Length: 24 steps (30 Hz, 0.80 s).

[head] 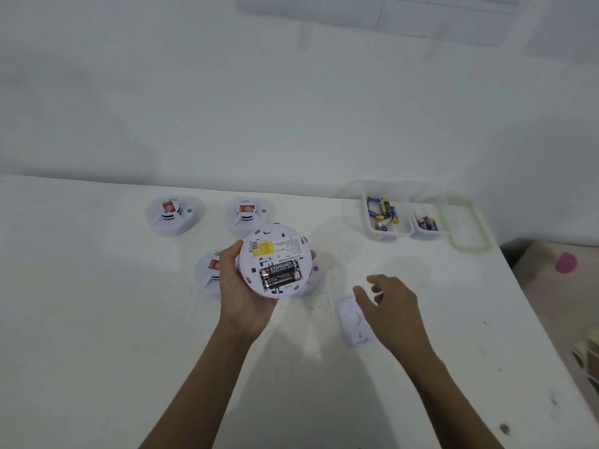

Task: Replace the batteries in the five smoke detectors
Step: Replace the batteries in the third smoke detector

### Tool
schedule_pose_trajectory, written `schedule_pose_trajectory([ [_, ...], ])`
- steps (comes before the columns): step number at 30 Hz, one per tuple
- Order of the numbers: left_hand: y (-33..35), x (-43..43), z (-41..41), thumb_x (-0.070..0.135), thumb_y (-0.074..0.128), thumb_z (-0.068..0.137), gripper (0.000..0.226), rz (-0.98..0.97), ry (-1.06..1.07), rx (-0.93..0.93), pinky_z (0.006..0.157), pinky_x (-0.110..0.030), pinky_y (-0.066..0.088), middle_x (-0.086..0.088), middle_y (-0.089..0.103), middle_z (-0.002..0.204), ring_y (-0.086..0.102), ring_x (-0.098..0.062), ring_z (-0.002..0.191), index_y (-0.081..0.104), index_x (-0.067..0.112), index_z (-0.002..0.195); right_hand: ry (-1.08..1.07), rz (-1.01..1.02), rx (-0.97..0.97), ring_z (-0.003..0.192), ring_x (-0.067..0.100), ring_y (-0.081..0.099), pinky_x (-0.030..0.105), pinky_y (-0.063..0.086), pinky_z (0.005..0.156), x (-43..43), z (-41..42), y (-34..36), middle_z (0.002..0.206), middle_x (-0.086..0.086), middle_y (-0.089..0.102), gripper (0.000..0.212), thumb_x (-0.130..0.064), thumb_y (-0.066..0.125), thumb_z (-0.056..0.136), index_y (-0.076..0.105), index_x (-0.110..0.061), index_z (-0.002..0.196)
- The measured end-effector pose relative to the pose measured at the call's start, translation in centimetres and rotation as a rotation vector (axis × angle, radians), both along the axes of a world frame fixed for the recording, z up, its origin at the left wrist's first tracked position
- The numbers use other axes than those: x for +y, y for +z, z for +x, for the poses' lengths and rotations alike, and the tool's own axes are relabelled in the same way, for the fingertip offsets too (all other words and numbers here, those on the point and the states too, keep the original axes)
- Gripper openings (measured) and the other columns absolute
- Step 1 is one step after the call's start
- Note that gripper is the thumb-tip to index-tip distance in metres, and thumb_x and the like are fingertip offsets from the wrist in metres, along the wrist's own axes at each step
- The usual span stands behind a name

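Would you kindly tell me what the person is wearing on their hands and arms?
The left hand and right hand are bare: no gloves, and no ring, watch or bracelet shows. The forearms are uncovered down to the picture's edge, so no sleeve is in view. The right hand is slightly blurred.

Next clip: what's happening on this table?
A person is working on smoke detector batteries. The left hand holds one smoke detector with its back up and its cover off, and two black batteries sit in the compartment. The right hand, loose and holding nothing, is over the white cover plate lying on the table. At least three other detectors sit behind. A clear divided container of loose batteries stands to the right.
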<state>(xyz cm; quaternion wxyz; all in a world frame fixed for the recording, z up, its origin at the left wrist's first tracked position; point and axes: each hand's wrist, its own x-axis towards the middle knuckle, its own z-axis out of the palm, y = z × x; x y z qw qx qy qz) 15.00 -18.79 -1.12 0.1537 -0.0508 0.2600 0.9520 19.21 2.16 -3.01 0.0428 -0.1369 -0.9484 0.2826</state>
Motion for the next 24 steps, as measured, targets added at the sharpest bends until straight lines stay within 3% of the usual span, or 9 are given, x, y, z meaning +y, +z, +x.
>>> schedule_pose_trajectory([
  [3, -0.4, 0.2, 0.1, 0.040, 0.027, 0.092, 0.053, 0.030, -0.033, 0.010, 0.098, -0.053, 0.044, -0.020, 0.061, 0.121, 0.058, -0.038, 0.113, 0.061, 0.012, 0.120, -0.012, 0.098, -0.306, 0.092, 0.023, 0.059, 0.027, 0.043, 0.076, 0.4, 0.5, -3.0, 0.102, 0.011, 0.061, 0.048, -0.049, 0.059, 0.087, 0.062, -0.005, 0.108],
  [6, -0.2, 0.6, 0.3, 0.040, 0.028, 0.090, 0.053, 0.036, -0.046, 0.008, 0.094, -0.053, 0.047, -0.019, 0.065, 0.115, 0.064, -0.036, 0.105, 0.068, 0.012, 0.113, -0.018, 0.138, -0.332, 0.080, 0.021, 0.053, 0.023, 0.037, 0.063, -0.1, 0.9, -5.3, 0.083, 0.005, 0.053, 0.046, -0.057, 0.059, 0.079, 0.053, -0.012, 0.079],
  [10, 0.1, 0.8, 0.6, 0.040, 0.030, 0.087, 0.052, 0.044, -0.052, -0.009, 0.088, -0.049, 0.051, -0.017, 0.069, 0.109, 0.068, -0.034, 0.099, 0.073, 0.015, 0.104, -0.029, 0.230, -0.319, 0.086, 0.019, 0.046, 0.023, 0.035, 0.070, -0.7, 0.8, -6.0, 0.096, 0.006, 0.053, 0.050, -0.053, 0.061, 0.081, 0.056, -0.007, 0.099],
  [14, -0.3, 0.7, 0.7, 0.040, 0.022, 0.094, 0.057, 0.033, -0.059, -0.034, 0.091, -0.051, 0.049, -0.017, 0.068, 0.111, 0.067, -0.035, 0.100, 0.072, 0.014, 0.106, -0.090, 0.134, -0.338, 0.097, 0.022, 0.050, 0.025, 0.040, 0.075, -0.6, 0.5, -5.3, 0.108, 0.007, 0.051, 0.063, -0.052, 0.068, 0.076, 0.046, -0.006, 0.113],
  [16, -0.5, 0.7, 0.7, 0.041, 0.021, 0.094, 0.058, 0.013, -0.063, -0.029, 0.096, -0.055, 0.043, -0.018, 0.066, 0.114, 0.065, -0.036, 0.104, 0.070, 0.014, 0.110, -0.098, 0.112, -0.344, 0.095, 0.022, 0.053, 0.027, 0.038, 0.073, -0.7, 0.3, -5.3, 0.101, 0.002, 0.050, 0.053, -0.049, 0.067, 0.078, 0.046, -0.011, 0.108],
  [18, -0.6, 0.7, 0.7, 0.042, 0.023, 0.093, 0.056, 0.000, -0.078, -0.017, 0.100, -0.058, 0.038, -0.020, 0.063, 0.118, 0.063, -0.037, 0.108, 0.068, 0.014, 0.113, -0.070, 0.042, -0.284, 0.077, 0.017, 0.052, 0.026, 0.038, 0.068, -0.6, 0.3, -5.8, 0.080, -0.002, 0.049, 0.022, -0.034, 0.061, 0.085, 0.049, -0.015, 0.084],
  [20, -0.6, 0.7, 0.8, 0.043, 0.027, 0.091, 0.054, 0.005, -0.086, -0.008, 0.102, -0.057, 0.037, -0.022, 0.061, 0.123, 0.060, -0.038, 0.113, 0.065, 0.014, 0.117, -0.049, -0.091, -0.251, 0.059, 0.010, 0.041, 0.021, 0.034, 0.057, -0.7, 0.3, -5.7, 0.063, -0.004, 0.040, 0.031, -0.020, 0.054, 0.091, 0.039, -0.018, 0.065],
  [22, -0.7, 0.6, 0.8, 0.043, 0.035, 0.087, 0.053, -0.003, -0.078, -0.013, 0.102, -0.055, 0.038, -0.022, 0.057, 0.128, 0.056, -0.039, 0.118, 0.064, 0.014, 0.119, -0.068, -0.241, -0.240, 0.051, 0.007, 0.039, 0.016, 0.034, 0.051, -0.9, 0.3, -4.3, 0.059, -0.001, 0.042, 0.033, -0.018, 0.053, 0.094, 0.039, -0.016, 0.064],
  [24, -0.8, 0.5, 0.9, 0.043, 0.039, 0.084, 0.053, -0.005, -0.072, -0.024, 0.103, -0.055, 0.037, -0.022, 0.054, 0.133, 0.051, -0.040, 0.123, 0.062, 0.014, 0.121, -0.076, -0.442, -0.187, 0.051, 0.010, 0.056, 0.019, 0.047, 0.052, -1.4, 0.4, -2.3, 0.065, 0.007, 0.058, 0.026, -0.025, 0.054, 0.093, 0.052, -0.008, 0.074],
])
